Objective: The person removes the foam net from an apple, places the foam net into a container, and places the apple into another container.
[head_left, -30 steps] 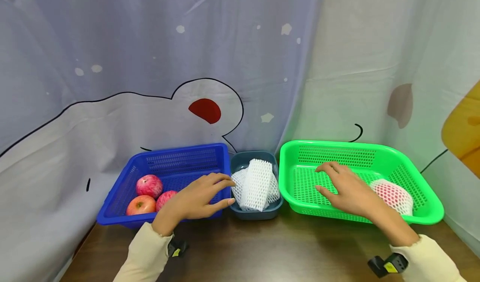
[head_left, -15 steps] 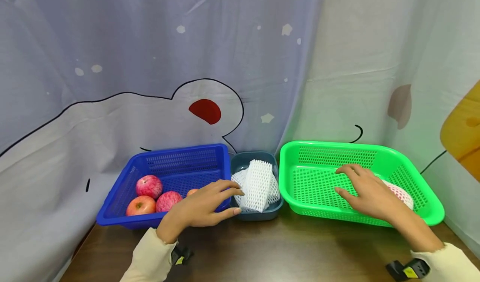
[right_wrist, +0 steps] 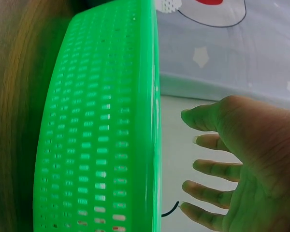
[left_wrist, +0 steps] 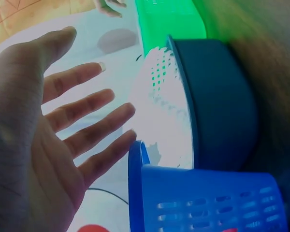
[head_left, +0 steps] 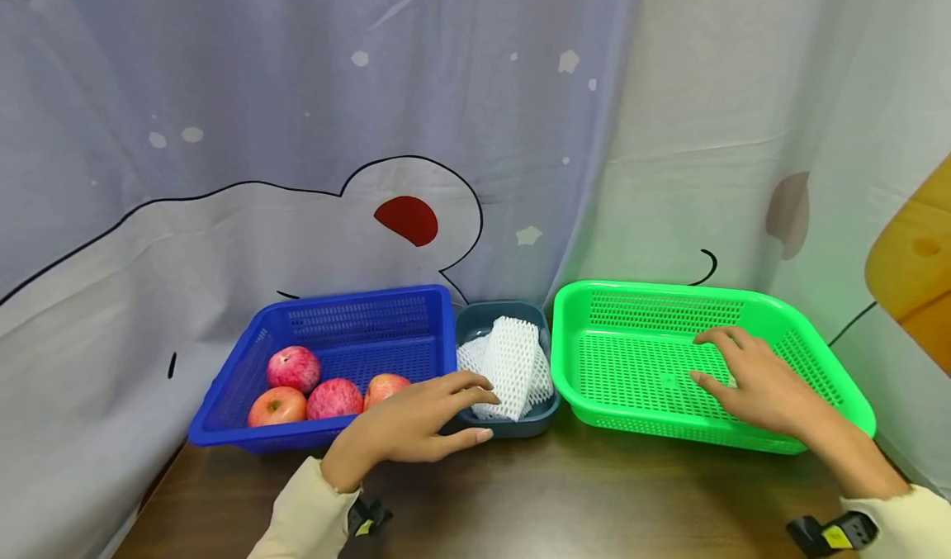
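In the head view my left hand (head_left: pixel 416 423) hovers palm down over the front right corner of the blue basket (head_left: pixel 327 299), fingers spread and holding nothing. Its fingertips reach over the small dark teal bin (head_left: pixel 513 428), where white foam net sleeves (head_left: pixel 508 369) lie. Red apples (head_left: pixel 293 369) sit along the left and front of the blue basket. Over the right part of the green basket (head_left: pixel 669 286) hangs my right hand (head_left: pixel 765 390), fingers relaxed and apart. The foam-wrapped apple seen there earlier is hidden behind this hand and forearm.
The three containers stand side by side on a brown wooden table (head_left: pixel 579 501), near its back. A printed curtain (head_left: pixel 475 130) hangs right behind them. The left wrist view shows the bin's outer wall (left_wrist: pixel 217 106) close beside the blue basket's wall (left_wrist: pixel 208 203).
My right hand has moved right across the green basket, covering the wrapped apple. My left hand has drifted slightly right and nearer, uncovering another apple in the blue basket.
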A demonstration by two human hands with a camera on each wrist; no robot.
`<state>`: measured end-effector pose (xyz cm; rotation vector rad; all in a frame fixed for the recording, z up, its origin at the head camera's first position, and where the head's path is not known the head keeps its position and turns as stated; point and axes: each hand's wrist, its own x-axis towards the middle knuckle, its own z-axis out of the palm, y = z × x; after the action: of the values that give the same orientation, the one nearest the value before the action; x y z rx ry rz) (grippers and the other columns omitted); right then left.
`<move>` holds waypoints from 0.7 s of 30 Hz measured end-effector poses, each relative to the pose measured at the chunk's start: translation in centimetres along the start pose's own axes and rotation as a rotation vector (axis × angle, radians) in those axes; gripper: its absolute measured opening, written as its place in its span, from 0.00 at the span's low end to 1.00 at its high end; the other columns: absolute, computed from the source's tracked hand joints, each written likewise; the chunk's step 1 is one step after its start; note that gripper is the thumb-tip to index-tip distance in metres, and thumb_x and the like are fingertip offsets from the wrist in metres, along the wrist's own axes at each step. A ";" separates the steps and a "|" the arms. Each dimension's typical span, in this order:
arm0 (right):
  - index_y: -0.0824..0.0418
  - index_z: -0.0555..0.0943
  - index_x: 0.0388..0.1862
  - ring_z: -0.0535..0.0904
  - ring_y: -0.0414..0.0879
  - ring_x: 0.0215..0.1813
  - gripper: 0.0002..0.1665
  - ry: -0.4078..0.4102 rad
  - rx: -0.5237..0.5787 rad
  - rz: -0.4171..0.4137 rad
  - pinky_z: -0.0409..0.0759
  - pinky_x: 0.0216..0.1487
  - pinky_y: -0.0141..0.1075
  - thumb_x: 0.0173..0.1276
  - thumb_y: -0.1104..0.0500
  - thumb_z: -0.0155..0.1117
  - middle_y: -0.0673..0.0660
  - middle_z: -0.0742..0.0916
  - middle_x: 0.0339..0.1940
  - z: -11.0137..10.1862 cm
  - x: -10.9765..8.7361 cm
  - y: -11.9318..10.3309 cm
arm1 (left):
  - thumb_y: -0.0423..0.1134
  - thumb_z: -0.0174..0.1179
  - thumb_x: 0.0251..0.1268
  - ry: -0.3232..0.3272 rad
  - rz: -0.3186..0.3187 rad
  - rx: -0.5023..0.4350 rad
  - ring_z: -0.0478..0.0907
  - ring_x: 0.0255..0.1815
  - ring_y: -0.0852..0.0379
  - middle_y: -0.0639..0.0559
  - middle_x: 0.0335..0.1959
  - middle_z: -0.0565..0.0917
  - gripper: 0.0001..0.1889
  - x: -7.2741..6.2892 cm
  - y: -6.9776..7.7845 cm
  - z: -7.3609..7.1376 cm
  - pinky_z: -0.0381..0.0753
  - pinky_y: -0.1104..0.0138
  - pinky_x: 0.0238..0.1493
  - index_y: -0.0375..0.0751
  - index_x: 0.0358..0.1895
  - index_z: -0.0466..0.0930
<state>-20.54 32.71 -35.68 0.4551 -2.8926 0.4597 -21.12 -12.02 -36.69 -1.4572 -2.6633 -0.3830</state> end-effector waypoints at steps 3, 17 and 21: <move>0.64 0.69 0.65 0.67 0.75 0.62 0.31 -0.012 0.025 0.001 0.69 0.53 0.67 0.72 0.47 0.62 0.73 0.71 0.65 -0.1 0.1 0.6 | 0.61 0.46 0.75 -0.020 -0.003 -0.008 0.74 0.65 0.61 0.57 0.64 0.75 0.25 0.0 0.3 0.2 0.75 0.62 0.67 0.54 0.65 0.73; 0.70 0.68 0.65 0.67 0.80 0.59 0.33 -0.037 0.010 0.029 0.69 0.50 0.69 0.69 0.53 0.65 0.80 0.69 0.64 -0.5 0.1 3.3 | 0.61 0.45 0.76 -0.039 0.010 -0.047 0.78 0.58 0.64 0.59 0.63 0.75 0.24 -0.1 1.5 0.9 0.79 0.66 0.61 0.56 0.65 0.73; 0.72 0.67 0.65 0.64 0.81 0.60 0.34 -0.057 0.027 0.051 0.66 0.51 0.71 0.70 0.52 0.64 0.81 0.68 0.64 -0.5 -0.2 3.8 | 0.61 0.45 0.76 -0.044 0.014 -0.048 0.78 0.58 0.63 0.58 0.63 0.75 0.24 -0.3 1.8 1.1 0.79 0.66 0.61 0.55 0.65 0.73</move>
<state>-21.55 36.39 -36.27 0.4065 -2.9624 0.5028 -19.41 -11.01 -37.48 -1.5132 -2.6945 -0.4215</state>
